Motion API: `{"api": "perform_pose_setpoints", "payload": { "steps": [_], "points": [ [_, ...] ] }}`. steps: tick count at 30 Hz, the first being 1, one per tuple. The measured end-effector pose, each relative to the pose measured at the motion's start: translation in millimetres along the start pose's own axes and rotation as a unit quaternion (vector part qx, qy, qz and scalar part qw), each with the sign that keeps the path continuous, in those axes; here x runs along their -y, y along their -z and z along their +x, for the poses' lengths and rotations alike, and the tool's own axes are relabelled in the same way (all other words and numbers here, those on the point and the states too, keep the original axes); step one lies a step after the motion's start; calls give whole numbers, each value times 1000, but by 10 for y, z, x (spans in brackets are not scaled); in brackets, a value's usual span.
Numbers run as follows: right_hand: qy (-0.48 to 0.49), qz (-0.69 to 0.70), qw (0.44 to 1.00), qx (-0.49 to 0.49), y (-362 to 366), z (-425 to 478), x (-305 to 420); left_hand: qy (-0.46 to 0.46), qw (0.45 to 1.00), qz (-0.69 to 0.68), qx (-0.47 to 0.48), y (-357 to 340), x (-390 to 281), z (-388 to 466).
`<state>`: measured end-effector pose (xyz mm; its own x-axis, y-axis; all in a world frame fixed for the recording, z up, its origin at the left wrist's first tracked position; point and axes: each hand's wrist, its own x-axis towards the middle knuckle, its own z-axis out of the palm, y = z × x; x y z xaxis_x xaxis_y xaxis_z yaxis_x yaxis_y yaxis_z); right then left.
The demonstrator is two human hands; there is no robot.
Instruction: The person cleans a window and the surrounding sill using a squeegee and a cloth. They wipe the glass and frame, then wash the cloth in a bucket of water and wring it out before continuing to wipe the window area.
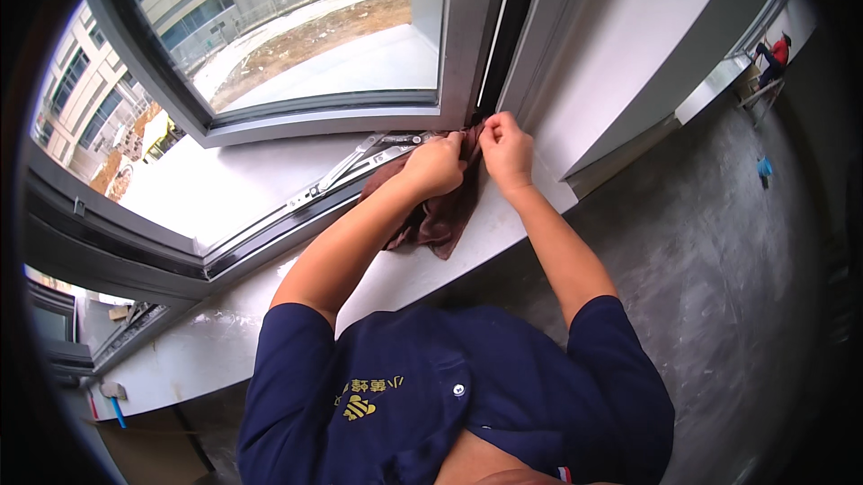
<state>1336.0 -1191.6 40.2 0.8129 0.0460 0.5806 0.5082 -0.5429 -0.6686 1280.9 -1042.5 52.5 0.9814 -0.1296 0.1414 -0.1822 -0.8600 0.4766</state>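
A dark brown cloth lies bunched over the lower track of the window frame, and its loose end drapes onto the white sill. My left hand grips the cloth, fingers pointing into the frame's corner by the hinge side. Close beside it, my right hand has its fingertips pinched together on the cloth's edge at the upright jamb. The window sash is swung outward. Its metal friction stay stretches along the track, the near end partly behind my left hand. Fingertips of both hands are partly hidden.
A squeegee-like tool with a blue handle rests at the sill's far left. A white wall column rises at the right. Beyond it, a person in red is up on a stand, and a blue object is on the grey floor.
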Motion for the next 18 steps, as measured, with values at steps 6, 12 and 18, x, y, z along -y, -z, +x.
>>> {"api": "perform_pose_setpoints", "payload": {
  "steps": [6,12,18],
  "points": [
    [132,-71,987,53,389,50,213,-40,998,-41,9,-6,-28,27],
    [407,-257,862,157,715,89,596,-63,998,-13,2,-35,50,31],
    [567,-468,623,267,617,381,292,-79,996,-33,-15,-69,64,34]
  ]
}}
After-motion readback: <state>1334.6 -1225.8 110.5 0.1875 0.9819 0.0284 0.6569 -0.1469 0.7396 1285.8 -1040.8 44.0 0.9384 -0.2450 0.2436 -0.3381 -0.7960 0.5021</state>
